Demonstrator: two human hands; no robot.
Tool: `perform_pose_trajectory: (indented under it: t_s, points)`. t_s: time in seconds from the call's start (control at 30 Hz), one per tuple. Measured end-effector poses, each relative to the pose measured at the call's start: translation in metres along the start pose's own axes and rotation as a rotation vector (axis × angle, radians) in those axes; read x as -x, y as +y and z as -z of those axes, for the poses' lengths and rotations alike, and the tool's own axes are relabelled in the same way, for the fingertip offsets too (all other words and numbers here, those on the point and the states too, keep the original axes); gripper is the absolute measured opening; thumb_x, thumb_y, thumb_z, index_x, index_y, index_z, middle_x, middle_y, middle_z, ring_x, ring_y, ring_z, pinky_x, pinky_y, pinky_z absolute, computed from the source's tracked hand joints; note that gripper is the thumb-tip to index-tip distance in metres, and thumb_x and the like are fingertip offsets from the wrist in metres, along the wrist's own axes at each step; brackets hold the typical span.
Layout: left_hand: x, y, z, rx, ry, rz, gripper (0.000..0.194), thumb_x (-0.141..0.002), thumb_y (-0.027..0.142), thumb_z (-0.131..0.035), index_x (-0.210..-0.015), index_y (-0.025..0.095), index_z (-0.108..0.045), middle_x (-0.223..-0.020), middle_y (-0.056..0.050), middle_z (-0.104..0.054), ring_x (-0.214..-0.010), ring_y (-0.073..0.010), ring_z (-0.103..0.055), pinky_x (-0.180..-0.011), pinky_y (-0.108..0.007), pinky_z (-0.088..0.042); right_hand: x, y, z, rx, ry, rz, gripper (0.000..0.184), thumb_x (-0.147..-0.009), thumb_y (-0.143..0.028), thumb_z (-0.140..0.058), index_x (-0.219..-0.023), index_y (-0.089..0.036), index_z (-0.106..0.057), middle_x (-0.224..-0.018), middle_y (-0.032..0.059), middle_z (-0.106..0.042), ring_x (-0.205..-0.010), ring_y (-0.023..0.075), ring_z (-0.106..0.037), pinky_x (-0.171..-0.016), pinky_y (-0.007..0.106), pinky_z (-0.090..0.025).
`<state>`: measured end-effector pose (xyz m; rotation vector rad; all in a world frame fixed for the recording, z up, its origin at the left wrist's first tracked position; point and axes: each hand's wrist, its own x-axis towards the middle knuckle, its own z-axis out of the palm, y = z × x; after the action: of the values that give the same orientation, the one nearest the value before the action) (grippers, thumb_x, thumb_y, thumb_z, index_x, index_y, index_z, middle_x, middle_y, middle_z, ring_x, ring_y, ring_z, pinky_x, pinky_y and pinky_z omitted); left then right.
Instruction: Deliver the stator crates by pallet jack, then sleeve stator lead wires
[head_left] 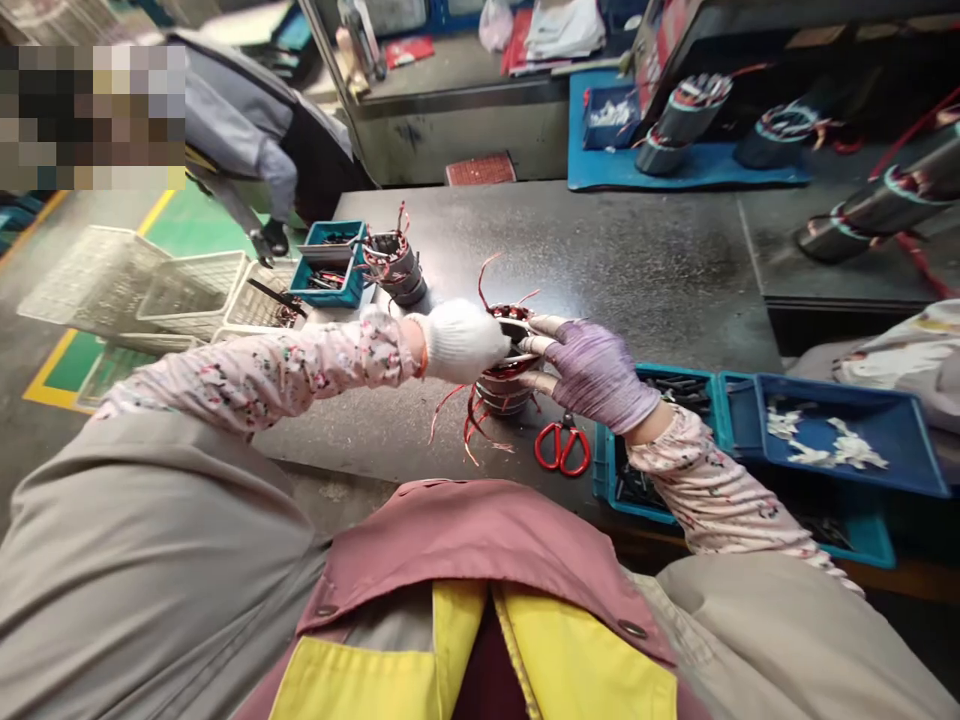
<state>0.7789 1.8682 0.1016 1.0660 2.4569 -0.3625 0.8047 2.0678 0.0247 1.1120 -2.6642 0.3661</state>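
In front of me a dark motor stator [504, 392] stands on the metal table, with loose red and copper-coloured wire leads around its rim. My left hand [463, 342], in a white knit glove, is curled against the stator's upper left side; its fingertips and anything in them are hidden. My right hand [596, 368], in a purple glove with pale fingertips, grips the stator's upper right rim and side. Red-handled scissors [562, 447] lie just below my right hand. A second stator [395, 268] with upright leads stands beyond my left hand.
Blue bins [330, 265] of small parts sit at the left; more teal bins [600, 470] and a blue tray [847, 435] with white pieces are at the right. Several stators [690, 110] stand at the back right. A co-worker [255, 140] bends near white baskets [191, 290].
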Motion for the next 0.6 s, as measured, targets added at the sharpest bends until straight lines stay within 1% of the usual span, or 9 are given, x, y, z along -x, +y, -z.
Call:
perform_pose_trajectory:
  t_s: [0.1, 0.2, 0.27, 0.3, 0.37, 0.4, 0.47, 0.53, 0.6]
  points:
    - [-0.002, 0.007, -0.002, 0.118, -0.052, 0.139, 0.027, -0.087, 0.021, -0.052, -0.097, 0.012, -0.075, -0.080, -0.012, -0.068, -0.078, -0.0248, -0.064, -0.069, -0.035, -0.043, 0.002, -0.002, -0.001, -0.007, 0.019, -0.006, 0.041, -0.088, -0.044, -0.066, -0.118, -0.016, -0.069, -0.135, 0.0149, -0.061, -0.107, 0.0308, -0.062, -0.087, 0.043, -0.049]
    - [0.003, 0.018, 0.004, 0.395, -0.101, 0.162, 0.029, -0.090, 0.031, -0.050, -0.092, 0.014, -0.074, -0.075, -0.006, -0.066, -0.066, -0.0168, -0.060, -0.062, -0.029, -0.043, 0.001, -0.003, -0.003, -0.026, 0.024, -0.011, 0.040, -0.088, -0.042, -0.067, -0.117, -0.015, -0.069, -0.134, 0.0147, -0.062, -0.110, 0.0308, -0.062, -0.088, 0.042, -0.051]
    - [0.015, 0.029, 0.011, 0.679, -0.065, 0.029, 0.030, -0.093, 0.034, -0.050, -0.092, 0.014, -0.072, -0.075, -0.003, -0.065, -0.064, -0.0129, -0.058, -0.062, -0.025, -0.045, 0.002, -0.002, -0.004, -0.033, 0.021, -0.034, 0.035, -0.090, -0.036, -0.063, -0.118, -0.015, -0.069, -0.134, 0.0140, -0.063, -0.110, 0.0308, -0.063, -0.088, 0.042, -0.052]
    - [0.022, 0.034, 0.014, 0.817, -0.002, -0.082, 0.029, -0.094, 0.035, -0.050, -0.093, 0.015, -0.071, -0.077, -0.002, -0.066, -0.067, -0.0125, -0.060, -0.064, -0.024, -0.047, 0.004, -0.001, -0.005, -0.040, 0.024, -0.052, 0.032, -0.092, -0.032, -0.059, -0.118, -0.016, -0.070, -0.134, 0.0135, -0.063, -0.109, 0.0309, -0.064, -0.087, 0.043, -0.053]
    - [0.036, 0.040, 0.014, 0.953, 0.229, -0.307, 0.029, -0.096, 0.036, -0.050, -0.100, 0.016, -0.069, -0.087, -0.004, -0.068, -0.080, -0.0140, -0.063, -0.075, -0.025, -0.050, 0.010, 0.002, -0.005, -0.100, 0.044, -0.064, 0.032, -0.094, -0.029, -0.053, -0.119, -0.018, -0.070, -0.134, 0.0127, -0.062, -0.109, 0.0313, -0.065, -0.087, 0.045, -0.055]
    - [0.041, 0.039, 0.010, 0.948, 0.375, -0.358, 0.029, -0.097, 0.035, -0.048, -0.103, 0.016, -0.069, -0.095, -0.006, -0.069, -0.088, -0.0151, -0.063, -0.081, -0.026, -0.051, 0.015, 0.004, -0.005, -0.162, 0.067, -0.053, 0.033, -0.094, -0.031, -0.053, -0.121, -0.019, -0.069, -0.135, 0.0122, -0.062, -0.111, 0.0315, -0.065, -0.088, 0.046, -0.056]
    - [0.043, 0.032, -0.008, 0.827, 0.593, -0.319, 0.029, -0.098, 0.033, -0.047, -0.107, 0.016, -0.068, -0.114, -0.012, -0.066, -0.104, -0.0183, -0.061, -0.092, -0.030, -0.049, 0.024, 0.009, -0.005, -0.349, 0.151, -0.053, 0.036, -0.093, -0.035, -0.055, -0.126, -0.024, -0.066, -0.135, 0.0106, -0.062, -0.117, 0.0314, -0.063, -0.096, 0.050, -0.054]
    - [0.034, 0.021, -0.031, 0.599, 0.600, -0.206, 0.026, -0.095, 0.032, -0.051, -0.104, 0.018, -0.071, -0.126, -0.014, -0.061, -0.116, -0.0235, -0.057, -0.099, -0.037, -0.047, 0.026, 0.012, -0.005, -0.587, 0.275, -0.157, 0.037, -0.095, -0.038, -0.052, -0.130, -0.029, -0.063, -0.135, 0.0081, -0.062, -0.124, 0.0306, -0.060, -0.102, 0.055, -0.051]
    - [0.016, 0.016, -0.053, 0.353, 0.472, -0.167, 0.019, -0.090, 0.030, -0.058, -0.097, 0.021, -0.074, -0.121, -0.014, -0.063, -0.117, -0.0291, -0.057, -0.098, -0.043, -0.047, 0.013, 0.011, -0.006, -0.802, 0.359, -0.320, 0.039, -0.099, -0.044, -0.042, -0.129, -0.030, -0.063, -0.131, 0.0069, -0.065, -0.123, 0.0303, -0.060, -0.104, 0.058, -0.049]
